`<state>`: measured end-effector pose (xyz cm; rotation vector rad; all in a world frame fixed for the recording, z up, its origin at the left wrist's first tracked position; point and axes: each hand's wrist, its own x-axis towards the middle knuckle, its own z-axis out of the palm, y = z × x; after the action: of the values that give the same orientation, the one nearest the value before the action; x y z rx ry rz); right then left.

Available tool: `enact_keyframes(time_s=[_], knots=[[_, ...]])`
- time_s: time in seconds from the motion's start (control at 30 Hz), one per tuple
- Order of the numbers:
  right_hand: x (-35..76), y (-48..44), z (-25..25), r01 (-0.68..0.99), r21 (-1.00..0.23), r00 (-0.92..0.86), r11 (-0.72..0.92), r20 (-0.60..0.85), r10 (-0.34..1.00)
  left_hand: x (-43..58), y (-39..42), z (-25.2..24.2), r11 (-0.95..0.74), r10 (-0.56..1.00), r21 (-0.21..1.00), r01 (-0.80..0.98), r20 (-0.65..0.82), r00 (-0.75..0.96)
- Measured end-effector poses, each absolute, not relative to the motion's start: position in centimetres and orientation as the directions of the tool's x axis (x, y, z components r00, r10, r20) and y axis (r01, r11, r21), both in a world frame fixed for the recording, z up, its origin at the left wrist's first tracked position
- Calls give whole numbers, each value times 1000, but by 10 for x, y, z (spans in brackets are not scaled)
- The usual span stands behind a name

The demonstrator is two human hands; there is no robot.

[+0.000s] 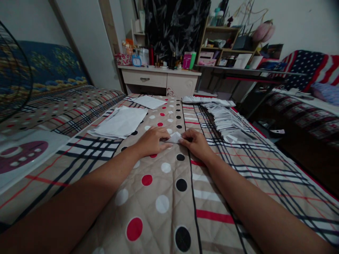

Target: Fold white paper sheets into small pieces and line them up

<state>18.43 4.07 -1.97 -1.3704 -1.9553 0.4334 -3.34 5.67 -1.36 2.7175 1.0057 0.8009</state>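
Paper lay long-ways between both hands, neither nearer: right hand pinched its right end, left hand touched its left, couldn't tell if pinching.

Sheets left of paper row

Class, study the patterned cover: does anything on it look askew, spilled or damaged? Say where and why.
Nothing looks spilled or damaged. Only slight disorder: the pile of white sheets on the left has uneven edges, and the row of white papers on the right lies fanned out, aslant.
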Motion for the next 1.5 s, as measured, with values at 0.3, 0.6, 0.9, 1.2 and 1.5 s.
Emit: enact_keyframes(time_s=[0.3,0.6,0.9,1.2,1.5], knots=[[174,37,-12,807,-566,-13,168,268,963,-15,70,-26,-418,907,576,703,312,284],[169,40,-10,841,-535,60,75,232,971,-9,69,-20,-292,952,580,761,255,170],[175,44,-23,661,-738,80,136,250,965,-12,73,-28,-343,938,646,682,269,216],[173,41,-26,459,-862,63,215,273,960,-11,69,-24,-402,913,815,417,320,253],[170,36,-22,330,-904,7,272,291,957,-4,56,-16,-291,934,926,239,221,282]])
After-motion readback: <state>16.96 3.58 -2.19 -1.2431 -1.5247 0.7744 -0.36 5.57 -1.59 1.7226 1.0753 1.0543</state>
